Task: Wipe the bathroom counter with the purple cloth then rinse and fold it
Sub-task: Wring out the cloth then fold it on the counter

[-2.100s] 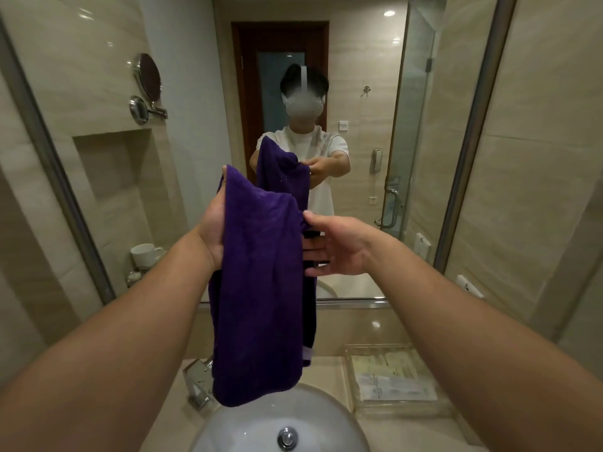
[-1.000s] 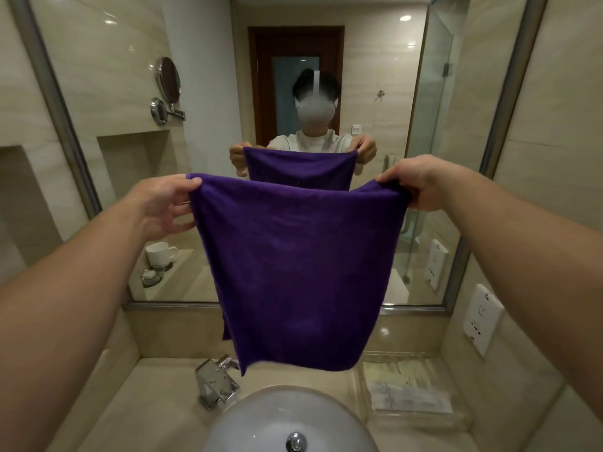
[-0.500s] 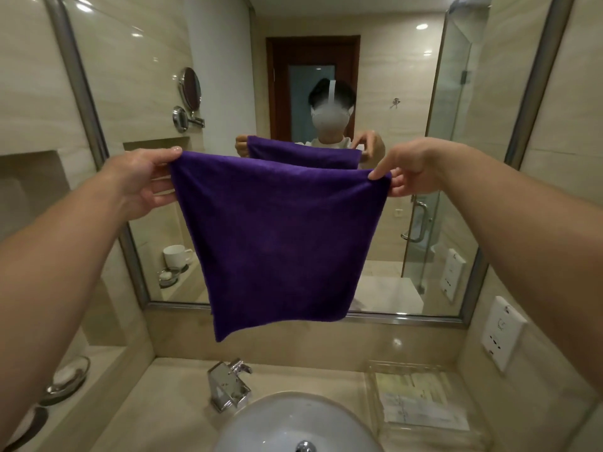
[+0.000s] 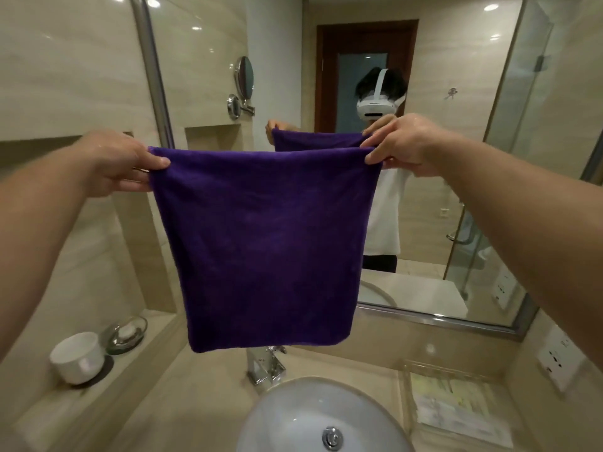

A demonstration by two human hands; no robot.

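The purple cloth (image 4: 261,243) hung spread in the air above the basin (image 4: 293,415) and tap (image 4: 266,363), clear of the counter (image 4: 182,396). The left hand (image 4: 117,164) pinched its upper left corner; the right hand (image 4: 404,145) pinched its upper right corner. The fabric appeared soft, limp and light, probably damp. Corner holds suited folding. Open room lay beneath; the mirror (image 4: 424,197) stood close behind, and a cup (image 4: 76,357) occupied the left ledge.

Purple cloth (image 4: 261,243) hanging flat, spread
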